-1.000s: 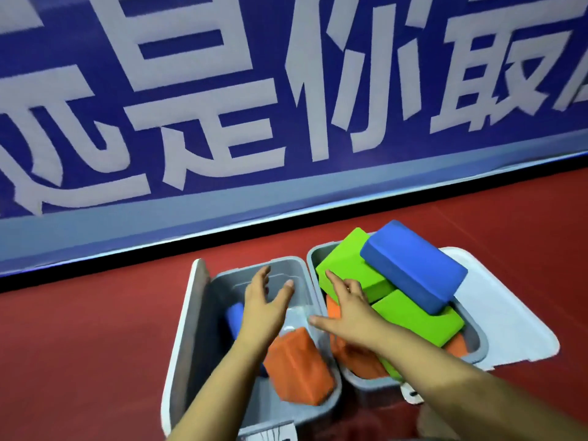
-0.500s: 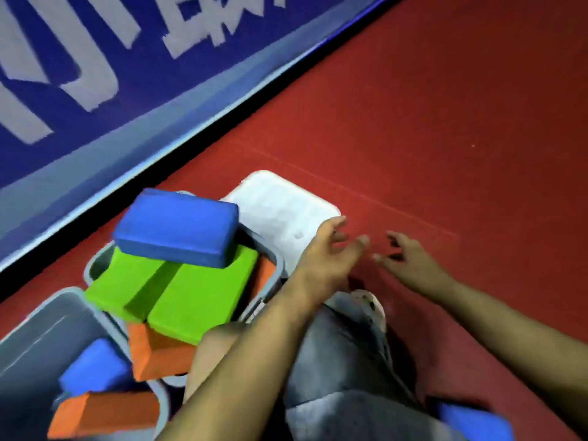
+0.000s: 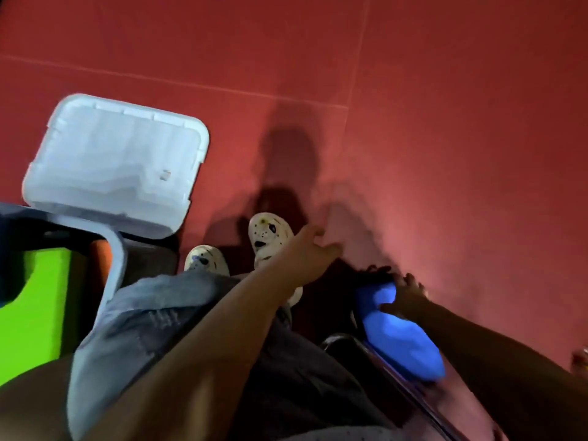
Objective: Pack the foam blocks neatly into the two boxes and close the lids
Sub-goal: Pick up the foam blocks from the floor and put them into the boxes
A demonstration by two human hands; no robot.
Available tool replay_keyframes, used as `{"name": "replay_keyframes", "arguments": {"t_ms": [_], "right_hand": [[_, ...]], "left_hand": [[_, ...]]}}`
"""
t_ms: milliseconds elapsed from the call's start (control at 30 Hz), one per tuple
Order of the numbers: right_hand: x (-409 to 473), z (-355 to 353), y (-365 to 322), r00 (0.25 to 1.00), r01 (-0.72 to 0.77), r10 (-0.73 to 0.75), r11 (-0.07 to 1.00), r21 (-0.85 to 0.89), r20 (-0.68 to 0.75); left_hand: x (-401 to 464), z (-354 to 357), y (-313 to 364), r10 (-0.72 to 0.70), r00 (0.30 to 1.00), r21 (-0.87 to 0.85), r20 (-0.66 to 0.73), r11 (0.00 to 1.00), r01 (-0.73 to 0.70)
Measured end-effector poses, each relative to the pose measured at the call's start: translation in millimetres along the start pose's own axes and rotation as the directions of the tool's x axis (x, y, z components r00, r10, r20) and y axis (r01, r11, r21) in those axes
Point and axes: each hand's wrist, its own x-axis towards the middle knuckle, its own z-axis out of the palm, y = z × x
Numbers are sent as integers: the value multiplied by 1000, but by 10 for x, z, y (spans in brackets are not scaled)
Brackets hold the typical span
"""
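A blue foam block (image 3: 401, 340) lies low on the red floor at the right. My right hand (image 3: 403, 299) grips its far end, with the thumb on the near face and the fingers curled over the top edge. My left hand (image 3: 307, 253) hovers open above the floor to the left of the block and holds nothing. At the far left is one grey box (image 3: 115, 262) with a green block (image 3: 38, 308) and an orange block (image 3: 101, 254) inside it. Its white lid (image 3: 117, 163) hangs open over the floor. The second box is out of view.
My legs in grey trousers (image 3: 178, 316) and two speckled white shoes (image 3: 269, 233) fill the middle, between the box and the blue block. A dark curved metal frame (image 3: 337, 340) sits just beside the blue block. Red floor (image 3: 445, 122) stretches beyond.
The view has swung right and down, away from the boxes. My right hand has reached down and taken hold of the blue block on the floor. My left hand stays open beside it.
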Motion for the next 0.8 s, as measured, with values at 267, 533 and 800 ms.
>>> {"name": "replay_keyframes", "arguments": {"t_ms": [267,533,800], "right_hand": [[353,275,-166,983,186,-159,859,-477,97],[606,116,-353,962,260,-123,683,-683,243],[498,30,-550,949,279,-93,686,-672,300]], "left_hand": [[207,-11,-1,-49,999,35,2,998,49],[234,-71,-35,-36,999,-3,13,999,36],[235,-98,2,1,1000,-25,-22,1000,-2]]}}
